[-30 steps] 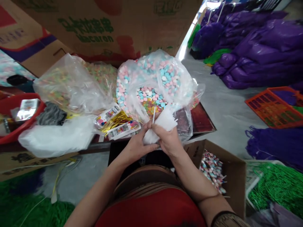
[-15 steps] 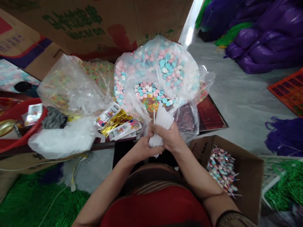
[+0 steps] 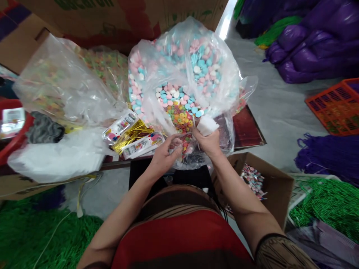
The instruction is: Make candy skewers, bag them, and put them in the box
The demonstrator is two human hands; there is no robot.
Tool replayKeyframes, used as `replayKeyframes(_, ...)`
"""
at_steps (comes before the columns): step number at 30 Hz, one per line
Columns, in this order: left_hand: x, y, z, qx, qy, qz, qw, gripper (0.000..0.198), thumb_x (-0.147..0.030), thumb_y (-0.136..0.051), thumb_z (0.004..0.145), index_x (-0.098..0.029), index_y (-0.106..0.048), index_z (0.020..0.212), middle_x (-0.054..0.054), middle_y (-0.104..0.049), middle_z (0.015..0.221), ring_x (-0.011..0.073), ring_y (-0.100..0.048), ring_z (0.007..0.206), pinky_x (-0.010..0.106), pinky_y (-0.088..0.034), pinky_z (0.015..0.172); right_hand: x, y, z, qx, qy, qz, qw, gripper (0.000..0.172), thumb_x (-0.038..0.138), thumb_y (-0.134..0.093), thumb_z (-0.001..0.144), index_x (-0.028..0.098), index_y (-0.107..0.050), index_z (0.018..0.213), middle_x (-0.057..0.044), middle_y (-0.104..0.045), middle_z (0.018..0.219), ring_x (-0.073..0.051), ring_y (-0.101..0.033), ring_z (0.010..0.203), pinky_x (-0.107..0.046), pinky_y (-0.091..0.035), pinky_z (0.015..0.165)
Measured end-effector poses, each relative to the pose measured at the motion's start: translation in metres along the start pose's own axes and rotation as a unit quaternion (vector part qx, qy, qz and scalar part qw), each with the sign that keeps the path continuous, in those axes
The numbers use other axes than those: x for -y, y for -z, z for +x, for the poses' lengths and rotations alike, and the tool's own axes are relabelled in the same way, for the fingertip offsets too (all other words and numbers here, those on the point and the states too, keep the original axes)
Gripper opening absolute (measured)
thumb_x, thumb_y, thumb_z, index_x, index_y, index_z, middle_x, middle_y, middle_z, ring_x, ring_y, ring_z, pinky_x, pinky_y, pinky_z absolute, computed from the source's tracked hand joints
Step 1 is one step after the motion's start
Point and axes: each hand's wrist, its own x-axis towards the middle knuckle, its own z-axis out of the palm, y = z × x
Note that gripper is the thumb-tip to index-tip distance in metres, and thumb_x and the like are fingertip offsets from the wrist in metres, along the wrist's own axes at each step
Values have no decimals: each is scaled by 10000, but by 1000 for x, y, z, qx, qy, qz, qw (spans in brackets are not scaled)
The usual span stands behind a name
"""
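My right hand (image 3: 208, 141) is closed round a wad of thin white sheets (image 3: 208, 126), held over the front of an open clear plastic bag. My left hand (image 3: 166, 155) is at the bag's near edge, its index finger and thumb apart. Whether a small piece lies between its fingers is hard to see. Beside both hands are small ring-shaped candies (image 3: 182, 117) in yellow, orange and red. Behind them, round pink, blue and white candies (image 3: 175, 93) fill the large clear bag (image 3: 193, 71).
To the left are gold twist ties (image 3: 136, 138), printed packets (image 3: 143, 145), a white plastic bundle (image 3: 58, 157), another candy bag (image 3: 70, 86) and a red basin (image 3: 19, 138). A cardboard box (image 3: 276, 188) of wrapped sweets stands low right. An orange crate (image 3: 333, 104) is farther right.
My hands were together on the white sheets; now my left hand has let go and moved apart, and my right hand has carried them forward and right. The view has shifted.
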Motion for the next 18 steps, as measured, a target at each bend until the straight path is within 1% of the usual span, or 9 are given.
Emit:
replayKeyframes(1,1,1,0,-4,4,7,1000,425,-398,-595,937,-204,-568,1314,67,-726,1111,164,-684,998,325,-535,947,-4,0,0,0,-7,-7,1000,219,277,-885,603,219,-707,717,16,-730,735,-185,-699,791,-325,-580,840)
replayKeyframes(3,0,1,3,-16,6,23,1000,434,-407,-585,939,-191,-562,1316,83,-728,1138,174,-691,1015,337,-536,954,-3,0,1,-24,-15,3,1000,222,298,-874,622,207,-696,718,33,-701,688,-158,-668,712,-298,-572,761)
replayKeyframes(5,-3,0,6,-24,-4,41,999,499,-425,-607,927,-190,-532,1360,108,-715,1221,206,-680,1117,376,-517,1015,8,-3,2,-33,-28,64,997,243,307,-871,637,207,-687,761,57,-670,653,-130,-633,636,-270,-554,683)
replayKeyframes(6,-5,-2,9,-24,-11,49,998,567,-440,-639,907,-192,-504,1399,123,-697,1280,231,-659,1191,408,-495,1060,16,-5,1,-23,-41,111,993,254,307,-870,648,213,-680,788,66,-660,646,-124,-624,612,-266,-550,657)
replayKeyframes(8,-10,-7,12,-1,-21,62,998,752,-471,-735,829,-191,-443,1463,157,-638,1397,293,-596,1315,475,-445,1130,34,-10,-6,18,-82,204,975,276,300,-869,665,229,-661,830,73,-644,640,-128,-621,587,-277,-557,636)
replayKeyframes(10,-16,-14,12,34,-15,72,997,862,-470,-798,760,-170,-423,1476,186,-596,1450,343,-565,1353,515,-436,1142,48,-14,-17,51,-130,243,960,298,293,-882,656,230,-652,835,70,-636,638,-136,-625,582,-294,-571,642)
replayKeyframes(12,-20,-20,10,55,-3,80,995,860,-440,-808,740,-145,-436,1457,204,-582,1461,365,-566,1348,520,-466,1117,53,-17,-29,66,-150,226,960,311,300,-895,642,218,-667,836,57,-663,669,-137,-640,608,-297,-576,668)
replayKeyframes(15,-21,-26,3,53,5,92,994,783,-338,-761,762,-113,-443,1441,214,-581,1453,362,-583,1328,507,-496,1094,48,-19,-43,55,-150,183,970,313,326,-897,645,209,-694,852,35,-721,747,-145,-674,669,-301,-579,714)
replayKeyframes(18,-17,-28,-1,52,16,102,993,688,-250,-718,759,-111,-494,1395,188,-661,1338,349,-631,1252,501,-520,1063,42,-22,-52,41,-148,168,974,301,327,-891,652,209,-708,859,28,-744,783,-151,-687,698,-305,-581,738)
